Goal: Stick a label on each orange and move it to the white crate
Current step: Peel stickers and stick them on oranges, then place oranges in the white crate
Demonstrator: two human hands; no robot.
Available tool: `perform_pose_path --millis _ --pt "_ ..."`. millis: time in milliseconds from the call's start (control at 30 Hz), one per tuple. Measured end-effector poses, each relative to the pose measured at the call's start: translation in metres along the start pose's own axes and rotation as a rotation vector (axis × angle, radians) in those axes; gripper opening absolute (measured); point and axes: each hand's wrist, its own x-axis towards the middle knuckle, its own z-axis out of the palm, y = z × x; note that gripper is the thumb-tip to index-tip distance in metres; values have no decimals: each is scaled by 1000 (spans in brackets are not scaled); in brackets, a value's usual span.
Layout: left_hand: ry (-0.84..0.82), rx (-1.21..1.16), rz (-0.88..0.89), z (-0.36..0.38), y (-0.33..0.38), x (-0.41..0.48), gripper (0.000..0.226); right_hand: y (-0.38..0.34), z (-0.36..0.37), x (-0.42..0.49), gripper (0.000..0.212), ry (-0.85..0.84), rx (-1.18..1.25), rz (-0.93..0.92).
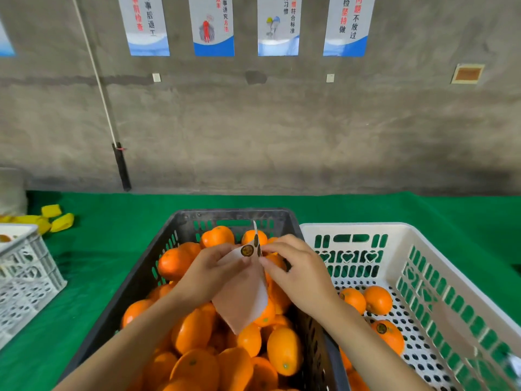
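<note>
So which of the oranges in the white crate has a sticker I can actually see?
The orange lying alone in front of the side-by-side pair: a dark round label shows on its top. The others show bare peel.

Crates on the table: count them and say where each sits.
3. A black crate heaped with oranges sits centre; the white crate stands just right of it; a pale lattice crate is at the left edge, partly cut off. Others may lie out of view.

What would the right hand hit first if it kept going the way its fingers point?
Probably the label sheet, whose edge the right hand seems to pinch; just beyond is the left hand holding it. Depth is unclear.
</note>
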Motion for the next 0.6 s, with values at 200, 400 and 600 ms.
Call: perform_pose_path --millis 200,400,600 --pt "-84 -1 95 6 2 -4 20 1 7 -3 37 5 18 25" --pt "-75 42 158 9 1 -3 24 -1 9 -6 23 83 74 -34" --pt "-98 9 85 11 3 -6 24 -5 8 -7 19 173 -86 -193"
